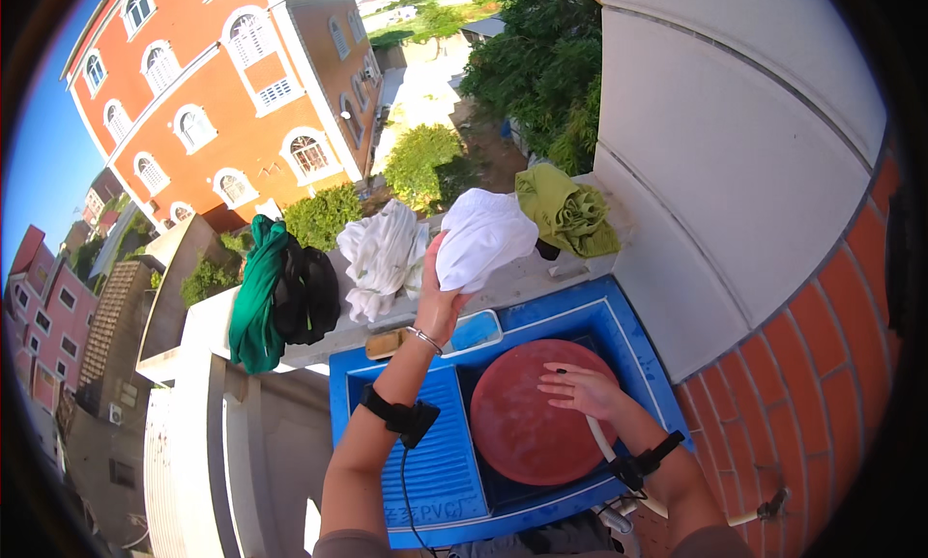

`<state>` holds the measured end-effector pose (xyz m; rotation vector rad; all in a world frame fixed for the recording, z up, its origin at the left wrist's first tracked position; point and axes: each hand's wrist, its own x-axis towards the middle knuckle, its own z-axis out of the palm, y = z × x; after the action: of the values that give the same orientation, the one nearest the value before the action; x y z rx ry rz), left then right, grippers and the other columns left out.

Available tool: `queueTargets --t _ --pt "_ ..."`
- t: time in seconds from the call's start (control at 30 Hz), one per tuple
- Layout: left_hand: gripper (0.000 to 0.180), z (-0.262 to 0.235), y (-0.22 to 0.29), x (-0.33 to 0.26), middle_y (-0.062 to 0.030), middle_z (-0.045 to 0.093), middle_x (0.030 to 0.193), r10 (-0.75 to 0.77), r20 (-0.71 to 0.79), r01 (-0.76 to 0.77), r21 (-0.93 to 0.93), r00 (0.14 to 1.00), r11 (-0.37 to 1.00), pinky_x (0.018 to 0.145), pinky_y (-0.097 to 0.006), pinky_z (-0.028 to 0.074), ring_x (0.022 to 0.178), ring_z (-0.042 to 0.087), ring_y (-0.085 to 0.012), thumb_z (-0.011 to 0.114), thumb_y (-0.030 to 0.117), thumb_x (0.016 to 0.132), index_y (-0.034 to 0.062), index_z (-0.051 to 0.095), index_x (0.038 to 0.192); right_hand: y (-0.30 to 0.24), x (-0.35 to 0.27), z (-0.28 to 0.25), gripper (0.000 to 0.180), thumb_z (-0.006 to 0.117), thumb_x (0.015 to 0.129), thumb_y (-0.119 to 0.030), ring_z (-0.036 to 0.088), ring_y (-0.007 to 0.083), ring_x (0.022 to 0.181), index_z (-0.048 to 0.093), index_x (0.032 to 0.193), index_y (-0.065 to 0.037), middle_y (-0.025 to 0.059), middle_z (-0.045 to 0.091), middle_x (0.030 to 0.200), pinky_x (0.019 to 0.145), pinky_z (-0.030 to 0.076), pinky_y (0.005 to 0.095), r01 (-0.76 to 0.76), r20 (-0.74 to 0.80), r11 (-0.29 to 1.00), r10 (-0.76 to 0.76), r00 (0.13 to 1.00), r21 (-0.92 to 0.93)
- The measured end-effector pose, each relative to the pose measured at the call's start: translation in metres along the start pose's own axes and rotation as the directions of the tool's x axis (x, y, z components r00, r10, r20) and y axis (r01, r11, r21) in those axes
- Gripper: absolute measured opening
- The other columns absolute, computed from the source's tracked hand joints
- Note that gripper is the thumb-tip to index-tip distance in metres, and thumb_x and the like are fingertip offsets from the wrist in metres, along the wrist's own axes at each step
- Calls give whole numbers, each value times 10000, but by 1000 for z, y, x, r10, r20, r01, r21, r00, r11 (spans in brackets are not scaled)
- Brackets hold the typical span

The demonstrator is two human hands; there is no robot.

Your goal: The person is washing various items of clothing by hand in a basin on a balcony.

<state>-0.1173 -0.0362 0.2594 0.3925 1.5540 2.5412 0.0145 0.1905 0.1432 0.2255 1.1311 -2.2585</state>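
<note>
Right hand (583, 388) rests flat, fingers spread, on round red plastic basin (527, 432) in blue washtub (619, 331). Left hand (440, 292), fingers clamped on bunched white cloth (480, 234), is up & fwd at ledge (522, 283), cloth above basin's far-left rim.

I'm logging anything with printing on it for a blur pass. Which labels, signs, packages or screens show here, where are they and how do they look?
Raised lettering: moulded into the near edge of the blue washing tub, below its ribbed washboard; same blue as the tub, a short row of characters.
No packages, signs or screens show anywhere else.
</note>
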Motion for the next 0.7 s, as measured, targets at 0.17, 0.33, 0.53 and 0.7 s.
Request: queueTargets --t 0.17,0.33,0.53,0.7 --pt "691 -70 -53 50 -180 307 1196 451 135 -200 975 882 98 882 -398 336 1070 363 -336 605 141 633 136 294 1250 -27 2 37 351 465 817 -110 452 188 1062 425 1154 -19 112 481 1117 846 386 308 187 -73 917 -226 971 -353" --pt "682 -38 -66 53 -196 308 1146 189 32 22 960 981 -278 864 -433 349 988 391 -375 638 220 616 134 337 1223 -112 25 40 542 619 687 -111 405 263 1088 398 1177 -44 163 416 1153 860 375 356 211 114 -16 -880 460 -977" --pt "732 -13 -41 26 -237 274 1203 221 -22 56 988 975 -147 868 -405 357 1052 353 -390 654 159 598 163 318 1248 -167 62 61 653 651 612 -113 362 397 1072 353 1187 -200 194 347 1194 832 372 430 -412 85 -282 -897 435 -866" --pt "692 -4 -32 -17 -235 270 1216 416 321 -356 934 851 7 901 -414 319 1099 321 -401 652 95 622 131 329 1233 -192 73 28 436 600 627 -80 508 350 884 437 1031 -100 172 538 939 747 414 387 -91 151 -191 -931 331 -977"
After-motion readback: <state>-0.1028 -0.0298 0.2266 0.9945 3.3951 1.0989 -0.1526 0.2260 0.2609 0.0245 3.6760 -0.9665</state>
